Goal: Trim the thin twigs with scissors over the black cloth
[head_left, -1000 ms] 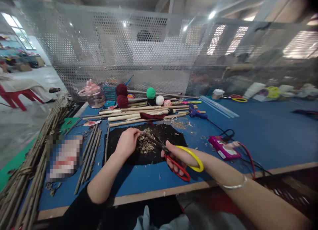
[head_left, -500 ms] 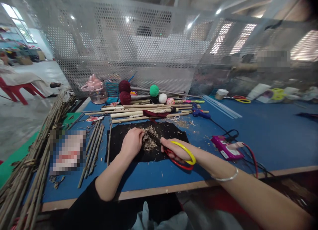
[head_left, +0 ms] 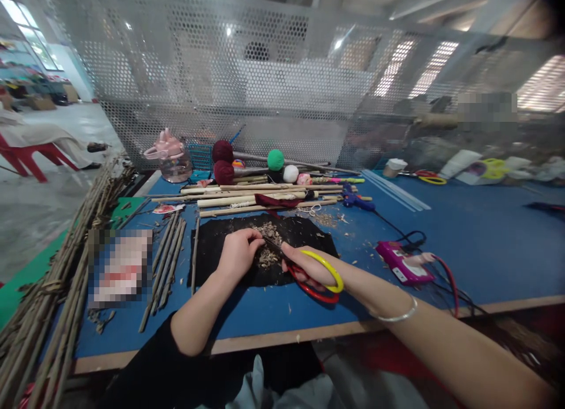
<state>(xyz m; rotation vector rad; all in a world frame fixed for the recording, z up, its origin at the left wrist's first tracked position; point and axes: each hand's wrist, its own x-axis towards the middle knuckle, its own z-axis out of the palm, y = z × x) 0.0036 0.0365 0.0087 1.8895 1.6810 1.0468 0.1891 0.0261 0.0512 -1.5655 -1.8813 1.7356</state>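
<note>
My right hand (head_left: 309, 266) is closed around a pair of scissors (head_left: 338, 278) with one yellow and one red handle loop. The dark blades point left, towards my left hand (head_left: 241, 251), whose thumb and fingers are pinched close to the tips. Whatever lies in that pinch is too small to make out. Beneath both hands a pile of brownish chips (head_left: 270, 258) rests on a black cloth (head_left: 212, 244). One thin stick (head_left: 195, 253) lies along the cloth's left edge.
Bundled twigs (head_left: 66, 273) run along the left side, with several cut sticks (head_left: 165, 270) nearer the cloth. Behind it lie pale rods (head_left: 251, 200), yarn balls (head_left: 223, 162) and a blue glue gun (head_left: 357, 200). A purple power strip (head_left: 404, 263) with cables sits right.
My left hand has shifted slightly right, and the scissors have drawn slightly left, so fingers and blade tips are closer together over the chips.
</note>
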